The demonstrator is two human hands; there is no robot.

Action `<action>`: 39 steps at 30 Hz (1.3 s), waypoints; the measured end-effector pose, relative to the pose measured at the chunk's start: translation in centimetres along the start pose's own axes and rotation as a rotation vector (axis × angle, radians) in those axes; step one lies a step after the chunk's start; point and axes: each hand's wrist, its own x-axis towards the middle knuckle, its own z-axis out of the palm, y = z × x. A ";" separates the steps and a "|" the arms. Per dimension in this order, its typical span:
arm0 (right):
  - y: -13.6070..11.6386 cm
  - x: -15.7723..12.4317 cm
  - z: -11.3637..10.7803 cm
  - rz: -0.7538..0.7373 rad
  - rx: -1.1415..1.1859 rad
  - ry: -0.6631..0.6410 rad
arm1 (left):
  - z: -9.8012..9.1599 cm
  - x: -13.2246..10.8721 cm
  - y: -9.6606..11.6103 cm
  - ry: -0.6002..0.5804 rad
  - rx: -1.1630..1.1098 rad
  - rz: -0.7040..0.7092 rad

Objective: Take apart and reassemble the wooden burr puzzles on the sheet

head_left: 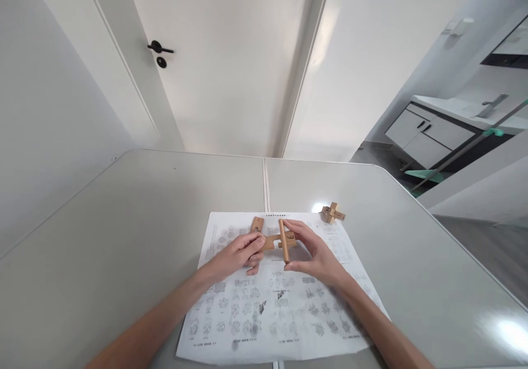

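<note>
Over the printed sheet, my left hand (246,248) is closed on the left end of a notched wooden puzzle piece (270,243), its thumb on top. A dark mark shows on that piece's right end, close to my right fingers. My right hand (310,249) pinches a slim wooden rod (284,242) by its two ends, thumb below and fingers above. The rod crosses in front of the notched piece; whether they touch I cannot tell. Another wooden piece (258,224) with a dark mark shows just beyond my left hand, its lower part hidden.
A large paper sheet (289,314) printed with puzzle diagrams lies on the grey table (124,237), torn in spots. A small wooden cross-shaped puzzle (332,213) rests at the sheet's far right corner. A door (223,66) stands behind the table; a washbasin cabinet (429,130) is at right.
</note>
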 end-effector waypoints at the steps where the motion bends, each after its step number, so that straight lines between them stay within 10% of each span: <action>1: 0.0 0.0 0.0 0.008 0.007 0.000 | 0.0 0.0 0.0 0.004 -0.004 -0.001; 39: -0.5 -0.1 0.4 0.022 0.053 -0.099 | 0.7 -0.8 1.6 -0.055 0.188 -0.031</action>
